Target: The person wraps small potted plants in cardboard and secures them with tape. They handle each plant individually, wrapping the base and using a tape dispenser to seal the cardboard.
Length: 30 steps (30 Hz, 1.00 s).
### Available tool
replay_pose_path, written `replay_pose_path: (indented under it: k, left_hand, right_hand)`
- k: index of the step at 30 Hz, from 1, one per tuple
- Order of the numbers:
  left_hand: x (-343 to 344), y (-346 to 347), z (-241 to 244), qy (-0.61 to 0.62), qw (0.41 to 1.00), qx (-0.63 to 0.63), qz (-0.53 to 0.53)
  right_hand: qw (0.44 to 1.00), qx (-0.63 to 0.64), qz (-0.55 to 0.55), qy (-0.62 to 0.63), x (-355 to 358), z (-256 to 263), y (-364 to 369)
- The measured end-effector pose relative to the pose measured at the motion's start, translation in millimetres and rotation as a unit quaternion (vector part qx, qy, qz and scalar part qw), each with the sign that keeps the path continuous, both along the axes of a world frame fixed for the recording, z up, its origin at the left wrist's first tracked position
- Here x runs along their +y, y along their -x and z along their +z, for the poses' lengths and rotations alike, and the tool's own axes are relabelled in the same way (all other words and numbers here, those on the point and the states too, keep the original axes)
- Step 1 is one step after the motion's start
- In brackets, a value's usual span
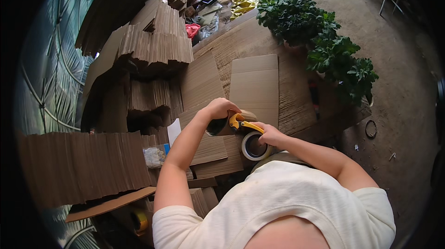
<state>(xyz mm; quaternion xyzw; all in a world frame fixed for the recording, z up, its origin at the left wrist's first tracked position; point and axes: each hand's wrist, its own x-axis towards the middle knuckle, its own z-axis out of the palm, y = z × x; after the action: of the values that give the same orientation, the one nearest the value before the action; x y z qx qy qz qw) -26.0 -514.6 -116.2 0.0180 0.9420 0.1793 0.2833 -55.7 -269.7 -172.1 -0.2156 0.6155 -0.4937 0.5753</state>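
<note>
My right hand (273,135) grips the handle of a yellow tape dispenser (247,125). A large roll of tape (246,148) with a pale rim sits at the dispenser, just below that hand. My left hand (220,108) is bent over close to the dispenser's head, its fingertips beside a small folded piece of cardboard (249,114). Whether those fingers grip anything is hidden. Under the left palm shows a dark, glossy thing (217,126) that I cannot make out. A flat cardboard sheet (255,87) lies on the worktable (295,99) beyond both hands.
Tall stacks of flattened cardboard (83,165) crowd the left side. Leafy potted plants (292,14) stand along the table's far right edge. A clear bag of small pale items (154,157) lies left of my forearm. Another yellow tape dispenser (140,222) sits low at left.
</note>
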Motion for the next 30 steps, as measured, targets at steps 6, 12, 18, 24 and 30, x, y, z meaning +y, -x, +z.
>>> replay_pose_path:
  k: [6, 12, 18, 24, 30]
  left_hand:
    - [-24, -33, -6, 0.064, 0.970, -0.051, 0.230]
    - [-9, -55, -21, -0.127, 0.963, 0.121, 0.203]
    - [-40, -57, -32, -0.059, 0.970, 0.104, 0.211]
    - [-67, -71, -43, -0.132, 0.942, 0.099, 0.294]
    - [-46, -76, -24, 0.032, 0.978, 0.190, -0.075]
  right_hand:
    - [0.998, 0.039, 0.052, 0.016, -21, 3, 36]
    - [0.994, 0.028, 0.101, 0.012, -56, -14, 71]
    - [0.998, 0.043, 0.024, 0.026, -46, 4, 37]
    - [0.995, 0.017, -0.062, 0.079, 4, -27, -38]
    - [0.996, 0.007, -0.038, 0.076, -11, -38, -52]
